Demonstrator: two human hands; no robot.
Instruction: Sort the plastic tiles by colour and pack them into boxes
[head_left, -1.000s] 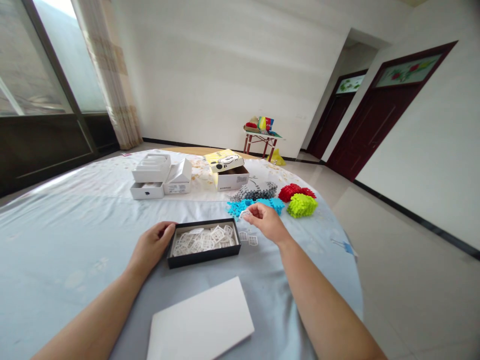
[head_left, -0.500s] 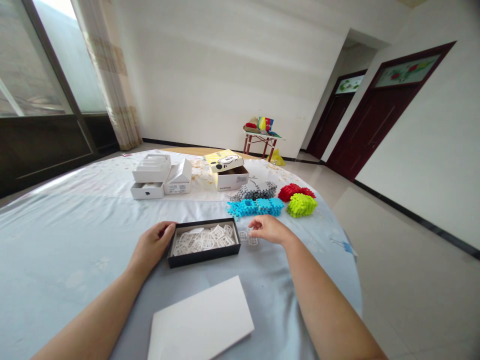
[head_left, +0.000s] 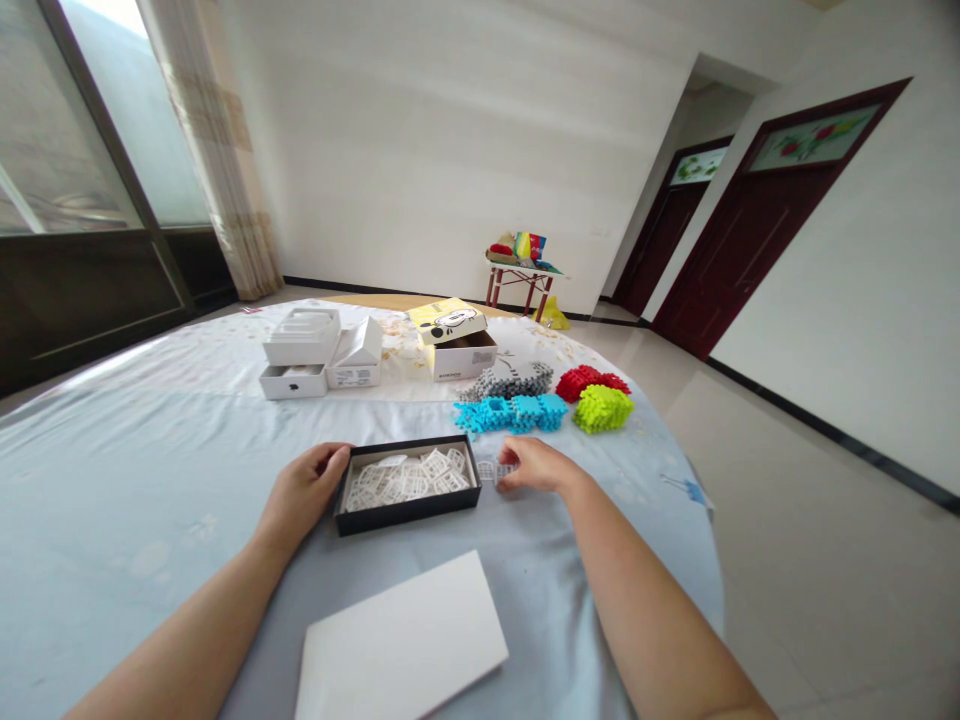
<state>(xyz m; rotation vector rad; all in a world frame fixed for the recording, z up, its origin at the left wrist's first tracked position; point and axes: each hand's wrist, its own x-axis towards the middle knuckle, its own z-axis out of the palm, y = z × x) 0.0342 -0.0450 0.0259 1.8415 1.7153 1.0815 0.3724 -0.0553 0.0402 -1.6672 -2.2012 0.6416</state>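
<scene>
A black-rimmed open box point(head_left: 405, 517) lies on the cloth, filled with many small white plastic lattice pieces point(head_left: 415, 484) shaped like little windows. My left hand point(head_left: 306, 492) is closed on the box's left end, its fingers curled at the far corner. To the right of the box, my right hand point(head_left: 538, 465) pinches a white lattice piece point(head_left: 505, 469) between thumb and fingers, low over the cloth. Beside it, another white lattice piece point(head_left: 486, 470) lies close to the box's right wall. A white flat lid or board point(head_left: 405, 640) rests nearer to me.
Beyond the box sit piles of blue point(head_left: 514, 413), grey point(head_left: 517, 380), red point(head_left: 589, 383) and lime-green interlocking blocks point(head_left: 604, 409). White boxes point(head_left: 296, 380) and a box with a yellow lid point(head_left: 463, 360) stand farther back on the round table point(head_left: 187, 430).
My right hand has lowered slightly and its fingers have closed on the right-hand lattice piece lying beside the box. My left hand and the box have stayed in place.
</scene>
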